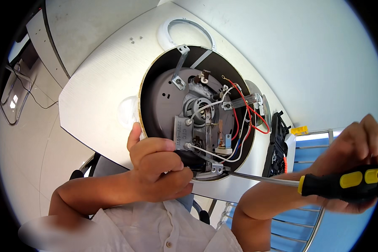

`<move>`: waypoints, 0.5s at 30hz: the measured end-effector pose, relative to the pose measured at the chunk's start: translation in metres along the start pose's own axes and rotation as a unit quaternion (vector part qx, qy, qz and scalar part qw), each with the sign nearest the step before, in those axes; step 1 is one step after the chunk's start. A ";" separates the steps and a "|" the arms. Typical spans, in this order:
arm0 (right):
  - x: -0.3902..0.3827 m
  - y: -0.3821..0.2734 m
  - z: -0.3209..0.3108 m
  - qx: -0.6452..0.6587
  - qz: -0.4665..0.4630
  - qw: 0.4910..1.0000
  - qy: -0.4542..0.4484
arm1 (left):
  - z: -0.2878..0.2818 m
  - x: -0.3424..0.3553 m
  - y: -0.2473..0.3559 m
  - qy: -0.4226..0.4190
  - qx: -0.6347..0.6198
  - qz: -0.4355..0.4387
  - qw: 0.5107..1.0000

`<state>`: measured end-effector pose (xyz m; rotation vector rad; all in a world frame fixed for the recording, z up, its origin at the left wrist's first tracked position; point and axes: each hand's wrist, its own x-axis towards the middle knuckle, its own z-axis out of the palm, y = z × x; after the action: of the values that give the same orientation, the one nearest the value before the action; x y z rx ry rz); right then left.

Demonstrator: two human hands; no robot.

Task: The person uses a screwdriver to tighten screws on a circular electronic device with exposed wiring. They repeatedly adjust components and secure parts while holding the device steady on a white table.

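An upturned rice cooker body rests on the table with its base open and its inner parts showing. Inside are a rectangular grey metal plate, white, red and blue wires, and metal brackets. My left hand is closed at the near left rim, its fingers curled beside the grey plate; what lies under the fingertips is partly hidden. In my right hand is a screwdriver with a black and yellow handle. Its shaft reaches left to the small bracket at the near rim, where the tip is hard to see.
A white plastic ring lies beyond the cooker. To the right is an open black tool case, with a yellow item past it. Small bits lie far left. A metal rack stands lower right.
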<state>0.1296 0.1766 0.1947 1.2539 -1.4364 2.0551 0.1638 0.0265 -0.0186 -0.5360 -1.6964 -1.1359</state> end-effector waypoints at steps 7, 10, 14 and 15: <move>0.018 0.021 -0.023 0.312 0.150 0.927 -0.141 | 0.000 0.000 0.000 -0.002 0.000 -0.002 1.000; 0.011 0.027 -0.013 0.095 0.066 0.993 -0.036 | 0.001 0.000 -0.001 0.004 0.001 0.006 1.000; -0.021 -0.006 0.013 -0.157 0.034 0.986 0.054 | -0.001 0.000 -0.002 0.002 0.009 0.002 1.000; -0.026 -0.014 0.018 -0.152 0.051 0.987 0.000 | -0.001 0.000 -0.001 0.004 0.009 0.003 1.000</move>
<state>0.1623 0.1722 0.1834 1.0760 -1.7670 1.8073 0.1631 0.0251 -0.0192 -0.5240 -1.6950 -1.1160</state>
